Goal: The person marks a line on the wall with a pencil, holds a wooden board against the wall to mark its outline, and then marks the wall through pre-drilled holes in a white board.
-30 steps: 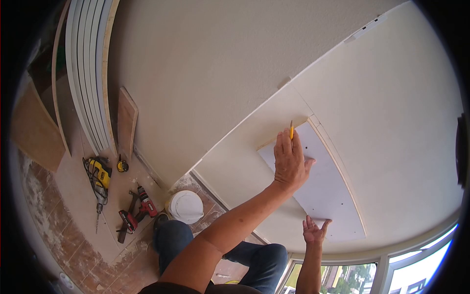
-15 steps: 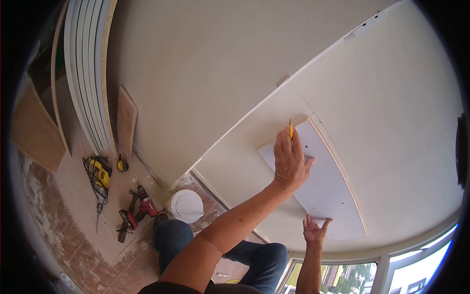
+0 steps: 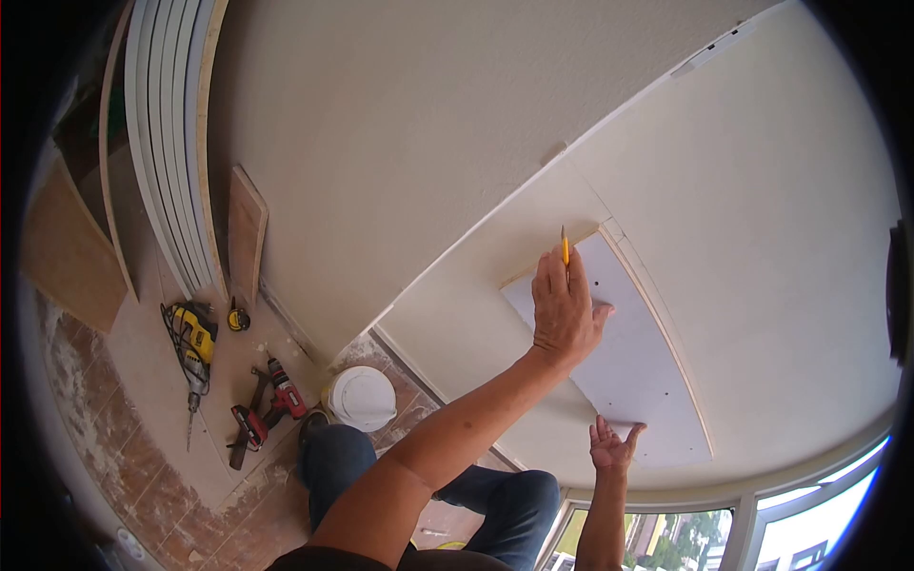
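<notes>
My left hand holds a yellow pencil between its fingers, tip pointing up. Its thumb rests on a white curved-edge panel that lies against the pale wall surface. Near the panel's lower edge, my right hand has its palm turned toward me, fingers extended and thumb apart. The right thumb touches the panel's face, and the fingertips meet its edge. Several small dark holes dot the panel. Thin pencil lines run along its curved side and past its top corner.
On the floor at left lie a yellow corded drill, a tape measure and a red cordless drill. A white-lidded bucket stands beside my knee. Long boards and a short board lean at left. Windows line the lower right.
The pencil tip has shifted very slightly upward. Both hands and the panel stay in practically the same place.
</notes>
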A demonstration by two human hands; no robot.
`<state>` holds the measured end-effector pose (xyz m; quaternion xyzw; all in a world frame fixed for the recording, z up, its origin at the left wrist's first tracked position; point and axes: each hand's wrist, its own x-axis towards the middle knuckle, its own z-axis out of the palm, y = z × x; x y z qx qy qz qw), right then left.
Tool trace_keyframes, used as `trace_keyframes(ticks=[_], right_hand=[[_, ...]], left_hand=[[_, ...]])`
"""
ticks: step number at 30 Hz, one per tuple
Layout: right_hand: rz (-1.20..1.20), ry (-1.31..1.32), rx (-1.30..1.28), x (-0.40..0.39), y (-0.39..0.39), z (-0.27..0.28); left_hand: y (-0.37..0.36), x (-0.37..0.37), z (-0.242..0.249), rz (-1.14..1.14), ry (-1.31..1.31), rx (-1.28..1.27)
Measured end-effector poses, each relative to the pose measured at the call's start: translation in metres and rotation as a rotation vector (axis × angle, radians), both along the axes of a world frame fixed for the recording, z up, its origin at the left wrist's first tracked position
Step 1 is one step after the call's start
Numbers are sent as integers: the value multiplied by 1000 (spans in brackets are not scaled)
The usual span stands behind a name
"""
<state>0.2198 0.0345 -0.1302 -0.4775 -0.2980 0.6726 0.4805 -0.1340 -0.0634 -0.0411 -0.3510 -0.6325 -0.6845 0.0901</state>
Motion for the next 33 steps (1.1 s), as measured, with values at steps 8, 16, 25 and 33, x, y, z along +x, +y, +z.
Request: trace_keyframes(ticks=[8, 16, 25, 33], right_hand=[[19, -3, 22, 0, 0, -2], [42, 49, -22, -9, 1, 13], [-76, 93, -9, -20, -1, 14], [-67, 47, 20, -31, -7, 18]], left_hand=[[1, 0, 1, -3, -13, 18], [-1, 0, 6, -55, -43, 2], [-22, 27, -82, 48, -288, 63], [-3, 16, -192, -485, -904, 180]])
